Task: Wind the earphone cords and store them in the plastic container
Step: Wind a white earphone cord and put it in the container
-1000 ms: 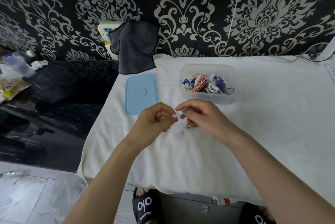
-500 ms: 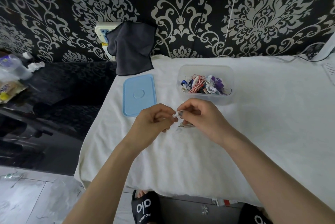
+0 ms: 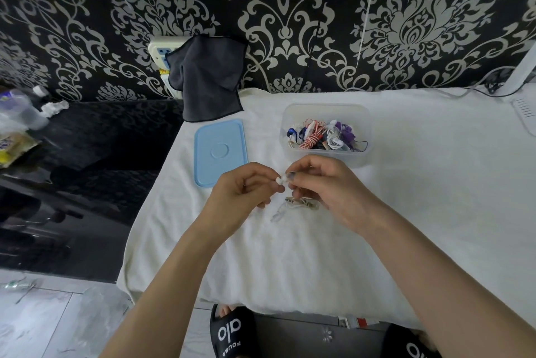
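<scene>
My left hand (image 3: 246, 192) and my right hand (image 3: 322, 186) meet above the white cloth, both pinching a white earphone (image 3: 282, 179) between their fingertips. Its wound cord (image 3: 301, 202) hangs under my right hand, with a loose white end (image 3: 278, 215) trailing onto the cloth. Just beyond my hands stands a clear plastic container (image 3: 324, 109), lid off, holding several wound earphones in red, blue, white and purple (image 3: 322, 137). The container's blue lid (image 3: 220, 151) lies flat to its left.
A white cloth (image 3: 420, 198) covers the table. A dark grey cloth (image 3: 207, 76) hangs over a wall socket at the back. A black glossy surface (image 3: 87, 154) with a bottle and packets lies to the left. Slippered feet (image 3: 232, 331) show below the table's front edge.
Both hands stay together on the earphone, with small finger movements on the cord. The view shifted slightly, so everything sits a little lower and left in frame.
</scene>
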Tool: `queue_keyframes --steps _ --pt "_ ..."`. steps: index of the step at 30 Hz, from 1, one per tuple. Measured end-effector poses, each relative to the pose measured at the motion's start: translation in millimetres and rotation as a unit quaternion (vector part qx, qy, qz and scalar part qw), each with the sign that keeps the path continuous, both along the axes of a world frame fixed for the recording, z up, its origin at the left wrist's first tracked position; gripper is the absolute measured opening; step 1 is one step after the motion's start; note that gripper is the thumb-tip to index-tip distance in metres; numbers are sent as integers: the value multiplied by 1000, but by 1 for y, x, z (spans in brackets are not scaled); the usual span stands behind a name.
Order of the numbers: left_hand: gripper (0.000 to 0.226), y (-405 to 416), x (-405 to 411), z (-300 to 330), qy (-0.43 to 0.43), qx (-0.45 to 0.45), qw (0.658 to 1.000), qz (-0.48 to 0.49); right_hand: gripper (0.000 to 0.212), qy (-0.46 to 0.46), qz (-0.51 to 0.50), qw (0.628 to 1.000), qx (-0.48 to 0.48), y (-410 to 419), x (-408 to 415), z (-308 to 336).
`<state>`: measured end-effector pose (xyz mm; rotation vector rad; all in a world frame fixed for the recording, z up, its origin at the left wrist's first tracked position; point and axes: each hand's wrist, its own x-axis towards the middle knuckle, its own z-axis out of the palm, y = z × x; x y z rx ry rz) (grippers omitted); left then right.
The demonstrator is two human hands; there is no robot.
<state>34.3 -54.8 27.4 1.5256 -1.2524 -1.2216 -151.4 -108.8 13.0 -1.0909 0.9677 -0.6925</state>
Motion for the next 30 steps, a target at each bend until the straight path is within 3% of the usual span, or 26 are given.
queue_keyframes --steps 14,30 --pt "13 1 1 4 69 -13 997 -7 9 -97 10 991 96 1 0 10" --pt "10 0 6 3 128 11 991 -24 13 -118 26 987 104 3 2 13"
